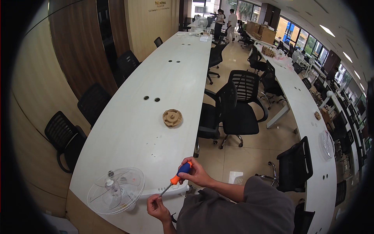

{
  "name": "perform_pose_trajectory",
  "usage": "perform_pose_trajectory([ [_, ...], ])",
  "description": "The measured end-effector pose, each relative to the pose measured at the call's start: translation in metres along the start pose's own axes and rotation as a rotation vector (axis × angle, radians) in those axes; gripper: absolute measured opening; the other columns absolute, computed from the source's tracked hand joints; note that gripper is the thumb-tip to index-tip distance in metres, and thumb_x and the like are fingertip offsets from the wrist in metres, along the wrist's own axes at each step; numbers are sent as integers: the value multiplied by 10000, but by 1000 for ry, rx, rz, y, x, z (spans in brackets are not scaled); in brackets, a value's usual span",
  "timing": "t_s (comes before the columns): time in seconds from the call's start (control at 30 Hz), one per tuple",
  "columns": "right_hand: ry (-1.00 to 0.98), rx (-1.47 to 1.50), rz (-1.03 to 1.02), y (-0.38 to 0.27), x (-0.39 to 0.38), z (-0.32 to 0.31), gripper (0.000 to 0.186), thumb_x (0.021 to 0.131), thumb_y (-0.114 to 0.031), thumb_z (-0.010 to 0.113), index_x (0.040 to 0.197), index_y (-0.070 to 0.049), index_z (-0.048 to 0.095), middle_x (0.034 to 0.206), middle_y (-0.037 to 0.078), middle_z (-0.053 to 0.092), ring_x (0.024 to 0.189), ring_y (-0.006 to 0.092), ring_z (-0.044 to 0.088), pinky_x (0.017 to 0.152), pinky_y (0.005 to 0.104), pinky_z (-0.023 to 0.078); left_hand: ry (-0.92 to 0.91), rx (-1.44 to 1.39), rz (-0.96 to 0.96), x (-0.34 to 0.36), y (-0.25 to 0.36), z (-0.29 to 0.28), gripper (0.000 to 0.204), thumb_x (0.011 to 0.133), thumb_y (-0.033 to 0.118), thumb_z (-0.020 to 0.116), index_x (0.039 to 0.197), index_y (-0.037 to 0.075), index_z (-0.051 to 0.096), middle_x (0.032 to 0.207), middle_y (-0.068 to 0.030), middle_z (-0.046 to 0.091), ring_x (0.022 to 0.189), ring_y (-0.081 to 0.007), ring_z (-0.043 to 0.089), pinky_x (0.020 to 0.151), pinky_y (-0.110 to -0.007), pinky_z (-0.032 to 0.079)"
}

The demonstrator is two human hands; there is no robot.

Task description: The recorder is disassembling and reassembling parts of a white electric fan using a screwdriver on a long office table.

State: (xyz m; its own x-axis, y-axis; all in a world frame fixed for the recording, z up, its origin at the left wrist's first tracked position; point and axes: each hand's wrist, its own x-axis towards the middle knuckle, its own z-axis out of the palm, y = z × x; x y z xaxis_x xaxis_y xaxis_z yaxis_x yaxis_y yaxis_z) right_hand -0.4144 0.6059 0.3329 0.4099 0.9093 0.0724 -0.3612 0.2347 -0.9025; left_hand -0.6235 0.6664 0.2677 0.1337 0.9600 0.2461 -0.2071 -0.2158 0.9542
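Observation:
My right hand [198,174] is wrapped round the blue and orange handle of a screwdriver [180,174], whose metal shaft slants down to the left. At the shaft's tip, the fingers of my left hand [157,208] are pinched together. What they hold there, if anything, is too small to make out. Just left of my hands, a white electric fan [115,191] lies on the white table [128,128]. Its round wire cage points upward, with clear blades inside. The fan's white column [165,190] stretches right, passing behind the screwdriver and my left hand.
A brown moulded pulp piece [172,117] sits farther up the table, near small dark bits. Black office chairs [243,101] line both sides. To the right runs another long table [307,113] with a clear round cover [326,144]. Two people [231,23] stand far back.

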Motion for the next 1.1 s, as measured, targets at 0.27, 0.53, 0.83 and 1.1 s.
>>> perform_pose_trajectory([
  [0.27, 4, -37, 10, -1, -3, -8, 396, 906, -24, 649, 1175, -68, 362, 1067, 117, 533, 834, 224, 686, 716, 328, 593, -52, 82, 51, 5, -4, 4, 103, 899, 35, 656, 894, -16, 567, 875, -88, 600, 824, -178, 578, 778, -300, 485],
  [0.53, 60, -217, -9, -15, -16, -8, 381, 878, -62, 707, 1127, -62, 418, 1010, 99, 567, 817, 163, 679, 706, 284, 578, -154, 221, 210, 16, 3, 11, 78, 866, -15, 651, 854, -25, 575, 838, -113, 598, 789, -216, 579, 736, -315, 492],
  [0.83, 210, -356, 35, -18, -32, -17, 358, 869, -211, 750, 984, -40, 457, 653, 49, 615, 545, 90, 611, 481, 242, 475, -235, 92, 136, 27, 0, 15, 107, 886, 25, 647, 835, -13, 561, 822, -90, 590, 774, -194, 568, 738, -304, 480],
  [1.1, 135, -147, 296, -6, -42, -23, 314, 923, -214, 682, 1094, -51, 476, 717, 43, 610, 607, 91, 614, 522, 248, 481, -79, 6, -99, 27, -13, 10, 93, 908, 35, 568, 861, -35, 608, 869, -100, 622, 822, -201, 568, 786, -337, 476],
])
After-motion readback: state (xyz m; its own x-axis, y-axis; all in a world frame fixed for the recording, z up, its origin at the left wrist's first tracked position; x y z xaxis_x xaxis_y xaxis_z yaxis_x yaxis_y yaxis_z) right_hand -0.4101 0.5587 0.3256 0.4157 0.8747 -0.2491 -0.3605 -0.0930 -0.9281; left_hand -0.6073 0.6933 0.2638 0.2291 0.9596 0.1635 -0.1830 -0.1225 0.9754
